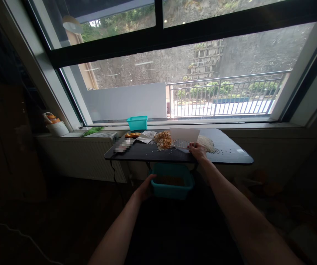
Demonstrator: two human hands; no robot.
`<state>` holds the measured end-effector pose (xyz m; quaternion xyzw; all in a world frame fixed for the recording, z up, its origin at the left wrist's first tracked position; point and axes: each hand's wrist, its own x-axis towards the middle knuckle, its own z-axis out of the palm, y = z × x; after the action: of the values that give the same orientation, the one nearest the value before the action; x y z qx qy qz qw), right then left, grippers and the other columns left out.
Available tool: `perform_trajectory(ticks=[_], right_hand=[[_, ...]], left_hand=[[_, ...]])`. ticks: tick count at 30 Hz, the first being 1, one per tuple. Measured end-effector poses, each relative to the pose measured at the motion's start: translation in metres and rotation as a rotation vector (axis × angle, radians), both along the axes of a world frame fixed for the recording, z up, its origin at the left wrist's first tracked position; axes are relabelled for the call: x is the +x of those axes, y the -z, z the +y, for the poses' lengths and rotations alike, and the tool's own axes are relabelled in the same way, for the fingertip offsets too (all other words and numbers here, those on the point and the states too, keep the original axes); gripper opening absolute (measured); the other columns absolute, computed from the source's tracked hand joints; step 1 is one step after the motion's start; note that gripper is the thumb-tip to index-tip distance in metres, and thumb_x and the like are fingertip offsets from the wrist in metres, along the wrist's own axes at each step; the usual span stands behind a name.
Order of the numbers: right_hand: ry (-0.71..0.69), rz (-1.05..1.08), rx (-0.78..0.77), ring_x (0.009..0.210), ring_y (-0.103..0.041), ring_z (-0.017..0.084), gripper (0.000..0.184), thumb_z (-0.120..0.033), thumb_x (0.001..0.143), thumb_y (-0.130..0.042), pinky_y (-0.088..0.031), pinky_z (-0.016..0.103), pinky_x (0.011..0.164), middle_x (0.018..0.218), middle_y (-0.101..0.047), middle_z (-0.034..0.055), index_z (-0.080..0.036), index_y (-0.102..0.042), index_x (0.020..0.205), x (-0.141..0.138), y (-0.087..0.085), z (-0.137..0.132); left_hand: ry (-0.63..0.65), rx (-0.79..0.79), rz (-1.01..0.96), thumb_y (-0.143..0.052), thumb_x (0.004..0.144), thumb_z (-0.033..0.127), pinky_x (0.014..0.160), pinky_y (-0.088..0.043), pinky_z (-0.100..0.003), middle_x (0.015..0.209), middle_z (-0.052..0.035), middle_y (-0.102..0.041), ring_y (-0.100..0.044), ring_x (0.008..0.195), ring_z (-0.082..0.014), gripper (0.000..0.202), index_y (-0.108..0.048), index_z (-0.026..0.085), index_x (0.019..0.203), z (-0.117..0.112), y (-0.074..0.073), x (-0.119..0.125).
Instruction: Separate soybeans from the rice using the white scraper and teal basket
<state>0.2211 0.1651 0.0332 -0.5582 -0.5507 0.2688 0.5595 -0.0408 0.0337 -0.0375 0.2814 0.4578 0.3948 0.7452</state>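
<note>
My left hand (146,187) grips the left rim of a teal plastic basin (172,191), which sits low at the near edge of the table. Something brownish and grainy covers the basin's bottom. Over the table, my right hand (197,151) is closed on the lower right corner of a white sheet (185,134) with a row of slots along its lower part. The sheet stands upright between a pile of yellow corn kernels (163,140) on its left and a heap of white grains (206,143) on its right. Small dark bits lie scattered around both piles.
On the dark table (230,152) lie a crumpled white paper (146,137), a yellow-orange item (132,135) and a blurred-out object (124,145). Behind them stands a second teal bin (137,123). A radiator (78,156) and a white pot (57,128) are to the left, below the window.
</note>
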Motion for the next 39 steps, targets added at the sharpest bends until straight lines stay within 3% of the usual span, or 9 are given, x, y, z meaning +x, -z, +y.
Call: perform_trajectory(ticks=[6, 15, 22, 29, 39], right_hand=[[-0.104, 0.171, -0.021, 0.071, -0.063, 0.017, 0.013, -0.03, 0.066, -0.062, -0.054, 0.03, 0.063, 0.068, -0.064, 0.0027, -0.019, -0.055, 0.063, -0.006, -0.008, -0.014], [-0.143, 0.217, 0.004, 0.069, -0.063, 0.017, 0.023, -0.038, 0.063, -0.067, -0.054, 0.03, 0.063, 0.067, -0.063, 0.0026, -0.018, -0.056, 0.064, -0.005, -0.008, -0.014], [-0.251, 0.297, 0.042, 0.073, -0.064, 0.017, 0.032, -0.045, 0.057, -0.07, -0.053, 0.033, 0.07, 0.071, -0.064, 0.0028, -0.018, -0.057, 0.066, 0.001, -0.009, -0.031], [-0.349, 0.278, 0.029, 0.074, -0.063, 0.018, 0.038, -0.05, 0.052, -0.073, -0.052, 0.036, 0.074, 0.07, -0.064, 0.0019, -0.018, -0.059, 0.067, 0.002, -0.012, -0.041], [-0.492, 0.148, -0.007, 0.075, -0.062, 0.018, 0.035, -0.048, 0.057, -0.07, -0.051, 0.035, 0.074, 0.074, -0.065, 0.0038, -0.017, -0.064, 0.072, 0.001, -0.023, -0.06]], left_hand=[[0.008, -0.004, 0.013, -0.053, 0.072, 0.046, 0.069, -0.048, -0.032, 0.084, -0.0051, -0.064, -0.06, 0.083, -0.0224, 0.042, -0.055, 0.018, 0.103, 0.003, 0.004, -0.001], [0.023, 0.014, -0.001, -0.053, 0.072, 0.046, 0.07, -0.048, -0.031, 0.085, -0.0054, -0.064, -0.06, 0.083, -0.0219, 0.043, -0.055, 0.019, 0.106, 0.004, 0.006, -0.002], [0.016, 0.025, 0.003, -0.053, 0.071, 0.046, 0.068, -0.049, -0.031, 0.084, -0.0065, -0.064, -0.061, 0.081, -0.0224, 0.044, -0.056, 0.018, 0.105, 0.001, 0.004, -0.002], [0.004, 0.022, 0.04, -0.051, 0.073, 0.046, 0.067, -0.049, -0.032, 0.087, -0.0078, -0.065, -0.061, 0.081, -0.0231, 0.045, -0.054, 0.018, 0.107, -0.001, -0.001, -0.001], [0.025, 0.016, 0.022, -0.048, 0.074, 0.045, 0.067, -0.049, -0.032, 0.088, -0.007, -0.065, -0.062, 0.082, -0.0226, 0.044, -0.053, 0.019, 0.109, -0.001, -0.002, -0.002]])
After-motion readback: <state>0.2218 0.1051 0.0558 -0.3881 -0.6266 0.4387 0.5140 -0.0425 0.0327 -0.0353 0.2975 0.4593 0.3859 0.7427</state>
